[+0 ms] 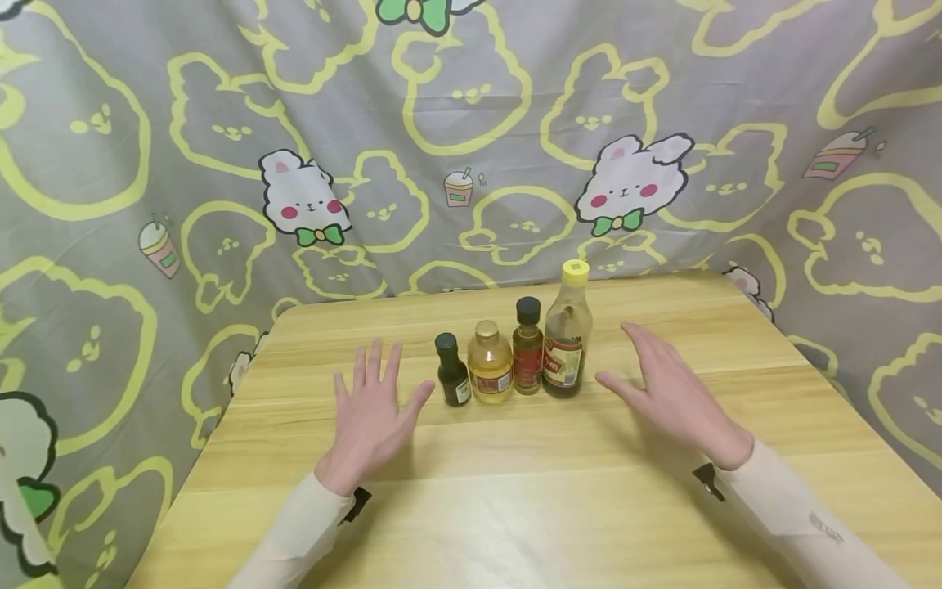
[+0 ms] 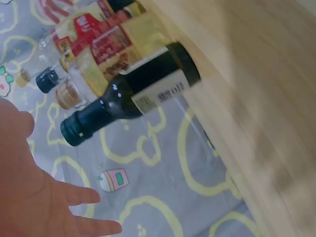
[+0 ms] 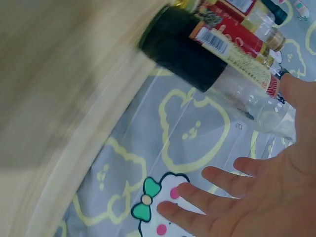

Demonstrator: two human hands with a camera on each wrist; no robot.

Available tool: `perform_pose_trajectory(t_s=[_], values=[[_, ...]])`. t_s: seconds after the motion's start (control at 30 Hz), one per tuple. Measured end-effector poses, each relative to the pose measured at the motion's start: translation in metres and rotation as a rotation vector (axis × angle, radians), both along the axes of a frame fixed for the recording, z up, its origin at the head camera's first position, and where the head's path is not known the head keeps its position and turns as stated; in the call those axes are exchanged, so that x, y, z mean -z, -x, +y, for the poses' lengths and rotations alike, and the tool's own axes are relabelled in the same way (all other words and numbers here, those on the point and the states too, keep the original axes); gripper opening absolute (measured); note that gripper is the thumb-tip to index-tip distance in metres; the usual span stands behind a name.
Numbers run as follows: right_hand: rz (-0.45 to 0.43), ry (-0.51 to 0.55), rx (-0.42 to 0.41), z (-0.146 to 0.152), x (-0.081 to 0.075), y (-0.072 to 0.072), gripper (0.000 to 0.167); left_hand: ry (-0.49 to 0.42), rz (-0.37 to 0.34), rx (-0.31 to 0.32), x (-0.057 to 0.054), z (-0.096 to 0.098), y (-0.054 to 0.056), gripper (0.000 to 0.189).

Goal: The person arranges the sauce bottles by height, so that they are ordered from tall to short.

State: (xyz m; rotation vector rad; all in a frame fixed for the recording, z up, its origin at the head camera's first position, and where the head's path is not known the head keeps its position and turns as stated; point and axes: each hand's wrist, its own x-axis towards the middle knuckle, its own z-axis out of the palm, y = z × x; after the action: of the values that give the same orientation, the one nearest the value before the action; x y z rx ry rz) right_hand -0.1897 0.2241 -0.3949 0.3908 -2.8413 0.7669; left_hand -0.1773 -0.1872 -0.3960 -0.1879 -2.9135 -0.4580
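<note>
Side by side in a row on the table stand a small dark bottle (image 1: 454, 378), a squat bottle of yellow liquid (image 1: 490, 364), a slim bottle with a red label and black cap (image 1: 527, 352), and a tall yellow-capped bottle (image 1: 565, 343) partly filled with dark liquid. My left hand (image 1: 374, 413), fingers spread, is left of the small dark bottle and apart from it. To the right of the tall bottle is my right hand (image 1: 673, 397), fingers extended and holding nothing. The left wrist view shows the small bottle's barcode label (image 2: 160, 91) up close.
The wood-grain table (image 1: 486, 507) reaches back to a grey curtain (image 1: 412, 98) printed with yellow outlines and white cartoon animals. The curtain also hangs along both sides. A dark strap piece (image 1: 356, 505) shows under the left sleeve.
</note>
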Motion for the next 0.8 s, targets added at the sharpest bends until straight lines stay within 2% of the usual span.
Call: perform_pose_trajectory(t_s=[0.2, 0.4, 0.53, 0.67, 0.8], values=[[-0.024, 0.083, -0.030, -0.008, -0.006, 0.009, 0.095, -0.125, -0.013, 0.062, -0.005, 0.008, 0.007, 0.091], [0.008, 0.181, -0.034, -0.015, -0.009, 0.017, 0.091, -0.316, -0.046, 0.128, -0.008, 0.013, 0.014, 0.087], [0.017, 0.238, -0.045, -0.019, -0.012, 0.023, 0.089, -0.432, -0.092, 0.126, -0.011, 0.017, 0.020, 0.086], [0.006, 0.283, -0.069, -0.023, -0.014, 0.029, 0.087, -0.542, -0.139, 0.153, -0.011, 0.018, 0.025, 0.083], [-0.006, 0.336, -0.099, -0.027, -0.012, 0.036, 0.087, -0.609, -0.179, 0.178, -0.008, 0.017, 0.028, 0.079]])
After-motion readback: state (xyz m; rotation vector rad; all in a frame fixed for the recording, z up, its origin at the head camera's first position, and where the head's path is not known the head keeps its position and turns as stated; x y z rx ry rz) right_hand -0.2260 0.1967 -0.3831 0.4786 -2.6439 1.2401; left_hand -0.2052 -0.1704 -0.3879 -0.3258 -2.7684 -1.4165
